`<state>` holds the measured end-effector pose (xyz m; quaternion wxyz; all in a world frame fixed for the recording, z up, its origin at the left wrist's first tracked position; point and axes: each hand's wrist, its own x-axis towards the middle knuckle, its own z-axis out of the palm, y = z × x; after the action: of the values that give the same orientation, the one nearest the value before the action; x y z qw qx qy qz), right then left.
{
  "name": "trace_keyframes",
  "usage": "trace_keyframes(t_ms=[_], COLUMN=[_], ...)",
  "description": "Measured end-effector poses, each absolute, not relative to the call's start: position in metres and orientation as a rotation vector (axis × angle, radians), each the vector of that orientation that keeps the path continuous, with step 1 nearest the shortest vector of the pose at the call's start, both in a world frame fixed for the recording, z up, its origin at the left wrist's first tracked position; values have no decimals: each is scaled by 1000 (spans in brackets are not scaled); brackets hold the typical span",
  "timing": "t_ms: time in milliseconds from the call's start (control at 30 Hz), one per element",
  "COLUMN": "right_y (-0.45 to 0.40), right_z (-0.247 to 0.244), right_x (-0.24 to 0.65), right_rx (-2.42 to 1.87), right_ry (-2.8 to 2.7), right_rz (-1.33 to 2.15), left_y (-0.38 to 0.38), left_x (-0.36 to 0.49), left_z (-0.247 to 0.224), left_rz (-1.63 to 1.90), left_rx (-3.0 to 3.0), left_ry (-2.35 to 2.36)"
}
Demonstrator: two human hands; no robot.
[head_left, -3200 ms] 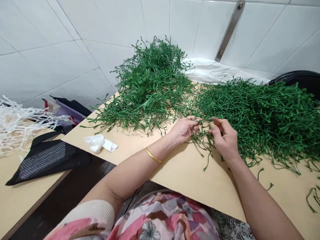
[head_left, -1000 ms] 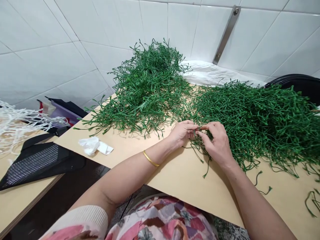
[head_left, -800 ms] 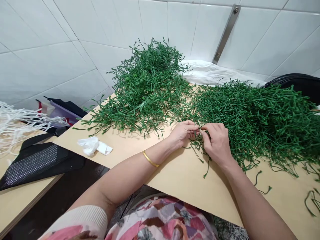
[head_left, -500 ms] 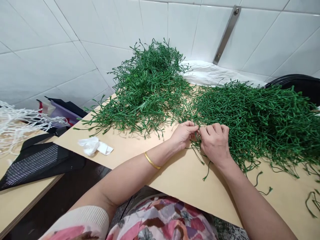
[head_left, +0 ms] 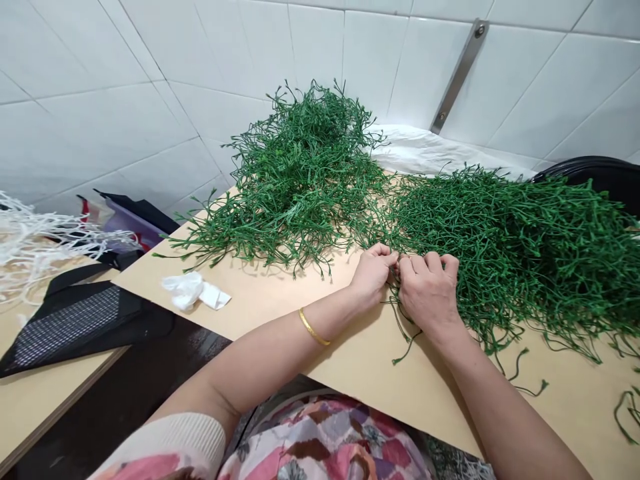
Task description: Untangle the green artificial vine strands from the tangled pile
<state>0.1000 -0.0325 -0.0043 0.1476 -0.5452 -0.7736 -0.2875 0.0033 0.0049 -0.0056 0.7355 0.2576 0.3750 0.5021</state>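
Observation:
My left hand (head_left: 373,275) and my right hand (head_left: 430,290) meet at the front edge of the green heaps, fingertips pinched close together. Thin green plastic stems (head_left: 399,319) hang down from between them onto the board. Both hands are closed on these stems; the exact point of the pinch is hidden by the fingers. Behind my left hand rises a tall tangled heap of green stems (head_left: 305,167) with small forked tips. A second, wider heap of the same stems (head_left: 505,247) spreads behind and beside my right hand.
The stems lie on a light wooden tabletop (head_left: 310,373). A crumpled white tissue (head_left: 187,291) lies near its left corner. On a lower surface at left are white strands (head_left: 35,247) and a black mesh bag (head_left: 70,323). A tiled wall (head_left: 225,47) with a metal bracket (head_left: 460,73) stands behind.
The view has shifted slightly. My hands stay pinched together at the same spot, with small finger movements, and the dangling stem below them has swung to the left.

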Motion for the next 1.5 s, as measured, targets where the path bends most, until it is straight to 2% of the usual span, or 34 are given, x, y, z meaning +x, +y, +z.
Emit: trace_keyframes(t_ms=[400,667,967,1300,1500], right_y=[-14,-18,-16,-20,-18], right_z=[-11,-13,-14,-9,-12], right_x=[124,123,122,120,118], right_rx=[-1219,-1077,-1126,-1285,-1271], right_ry=[-2229,-2237,-2236,-2318,-2355], right_rz=[-209,-451,-250,-694,-628], left_y=[3,1,7,15,13], left_x=[3,8,6,-6,2], left_z=[2,0,2,-1,2], left_rz=[976,994,914,793,873], left_rx=[340,240,194,371,283], left_ry=[739,769,784,690,799])
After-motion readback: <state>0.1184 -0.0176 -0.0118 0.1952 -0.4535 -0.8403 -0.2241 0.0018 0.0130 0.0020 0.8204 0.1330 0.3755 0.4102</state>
